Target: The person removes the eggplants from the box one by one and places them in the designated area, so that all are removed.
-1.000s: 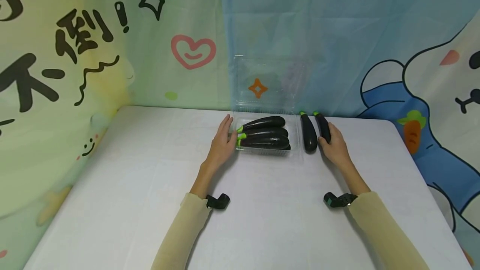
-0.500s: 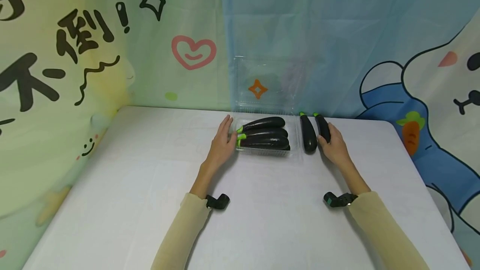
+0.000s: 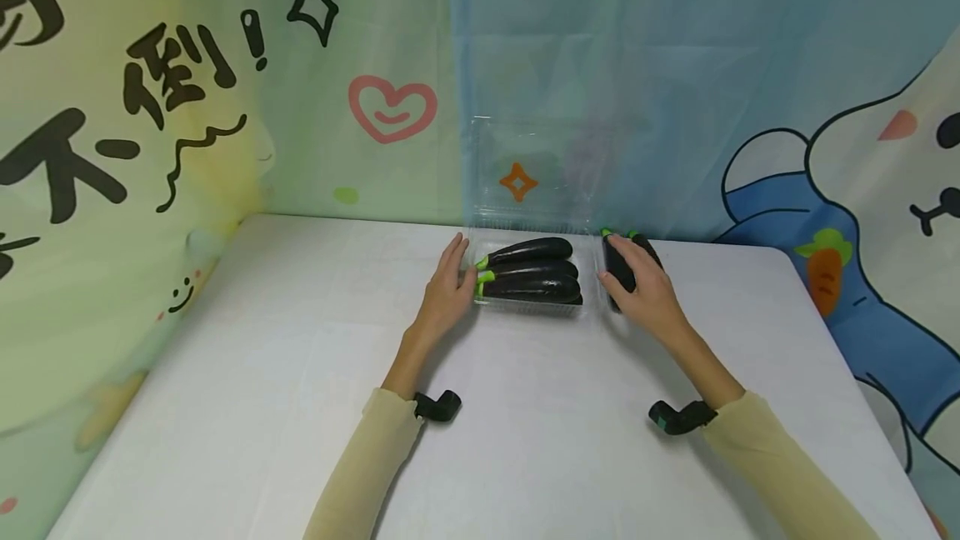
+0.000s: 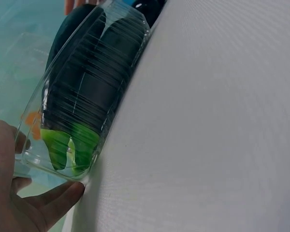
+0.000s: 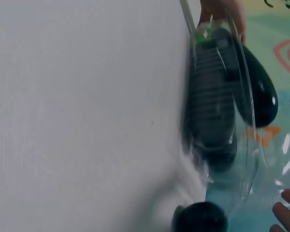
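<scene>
A clear plastic container stands near the table's back edge with its lid raised. Several dark eggplants lie in it, their green stems pointing left. My left hand holds the container's left end; in the left wrist view its thumb is at the rim and its other fingers are against the outside. My right hand is over a loose eggplant, thumb and fingers spread on either side. The right wrist view shows its fingertips apart from each other. A second loose eggplant lies just right, partly hidden by that hand.
The white tabletop extends toward me and to both sides. Directly behind it hangs a printed backdrop, and the raised clear lid stands against it. Each wrist carries a black camera.
My right hand has let go of the right loose eggplant and moved left, over the other loose one. My left hand stays at the container. The head view has shifted slightly.
</scene>
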A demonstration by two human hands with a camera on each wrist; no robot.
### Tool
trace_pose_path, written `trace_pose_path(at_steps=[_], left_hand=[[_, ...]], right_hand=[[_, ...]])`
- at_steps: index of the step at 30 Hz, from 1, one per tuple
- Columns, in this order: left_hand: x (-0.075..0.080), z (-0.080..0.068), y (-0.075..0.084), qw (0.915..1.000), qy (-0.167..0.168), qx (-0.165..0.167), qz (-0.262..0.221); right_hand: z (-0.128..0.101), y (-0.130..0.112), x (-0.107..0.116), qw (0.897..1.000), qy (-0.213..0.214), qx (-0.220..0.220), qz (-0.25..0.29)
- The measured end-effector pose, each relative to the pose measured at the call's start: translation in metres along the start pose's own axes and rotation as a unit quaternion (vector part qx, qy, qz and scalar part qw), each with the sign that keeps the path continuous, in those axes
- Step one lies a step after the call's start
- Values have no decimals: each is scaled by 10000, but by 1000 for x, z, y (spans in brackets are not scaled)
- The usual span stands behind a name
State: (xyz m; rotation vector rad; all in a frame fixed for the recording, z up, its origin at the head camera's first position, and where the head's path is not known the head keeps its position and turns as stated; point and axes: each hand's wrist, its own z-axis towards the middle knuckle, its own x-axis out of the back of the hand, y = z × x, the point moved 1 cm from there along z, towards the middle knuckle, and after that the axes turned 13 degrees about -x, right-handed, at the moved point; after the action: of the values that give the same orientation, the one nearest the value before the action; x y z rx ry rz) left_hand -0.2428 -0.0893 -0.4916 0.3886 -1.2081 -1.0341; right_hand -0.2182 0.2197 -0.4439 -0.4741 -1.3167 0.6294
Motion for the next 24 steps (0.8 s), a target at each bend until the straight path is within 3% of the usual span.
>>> trace_pose_path(at_steps=[10, 24], left_hand=[[1, 0, 1, 10000, -11, 49, -8], [1, 0, 2, 10000, -26, 1, 30]], right_hand=[[-3, -27, -8, 9931, -1075, 410, -236], [5, -56, -22, 9781, -1887, 733, -480]])
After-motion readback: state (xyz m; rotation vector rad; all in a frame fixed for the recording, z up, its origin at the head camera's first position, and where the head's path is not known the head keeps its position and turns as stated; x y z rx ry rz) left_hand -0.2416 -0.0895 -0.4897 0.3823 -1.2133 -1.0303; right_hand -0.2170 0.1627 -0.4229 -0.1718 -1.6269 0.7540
